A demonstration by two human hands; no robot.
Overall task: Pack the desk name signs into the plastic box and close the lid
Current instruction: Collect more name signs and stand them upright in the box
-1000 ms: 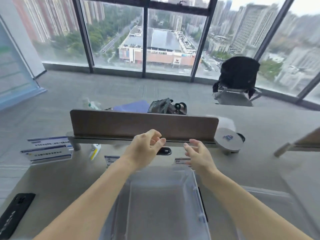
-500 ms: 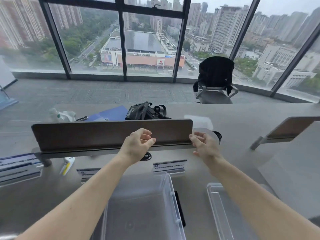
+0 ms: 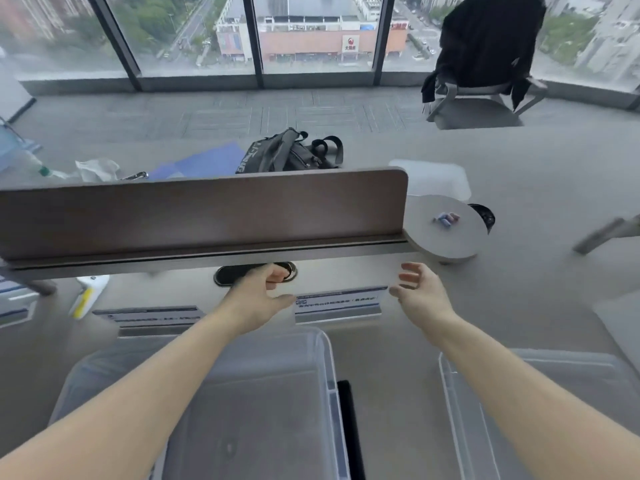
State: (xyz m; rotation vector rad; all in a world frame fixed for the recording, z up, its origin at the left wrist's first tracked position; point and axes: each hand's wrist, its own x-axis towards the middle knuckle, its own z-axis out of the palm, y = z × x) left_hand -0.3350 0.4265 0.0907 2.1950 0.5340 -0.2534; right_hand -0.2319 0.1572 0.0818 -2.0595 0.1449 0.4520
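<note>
A desk name sign (image 3: pixel 337 304) with a blue-and-white label stands on the grey desk just beyond the clear plastic box (image 3: pixel 322 358). My left hand (image 3: pixel 258 294) is open at the sign's left end, thumb almost touching it. My right hand (image 3: pixel 420 292) is open at its right end, a little apart. A second sign (image 3: pixel 152 318) stands to the left, blurred. More signs (image 3: pixel 14 306) sit at the far left edge. The box is open and holds nothing visible. Its clear lid (image 3: pixel 540 362) lies on the desk to the right.
A brown divider panel (image 3: pixel 207 213) crosses the desk behind the signs, with a cable port (image 3: pixel 239 271) beneath it. A round grey stand (image 3: pixel 446 226) sits at its right end. A white-and-yellow tool (image 3: pixel 86 292) lies left. Behind are a black bag (image 3: pixel 287 154) and a chair (image 3: pixel 485 60).
The view tilted down and shifted. Both hands dropped from the divider's height to either end of the middle name sign.
</note>
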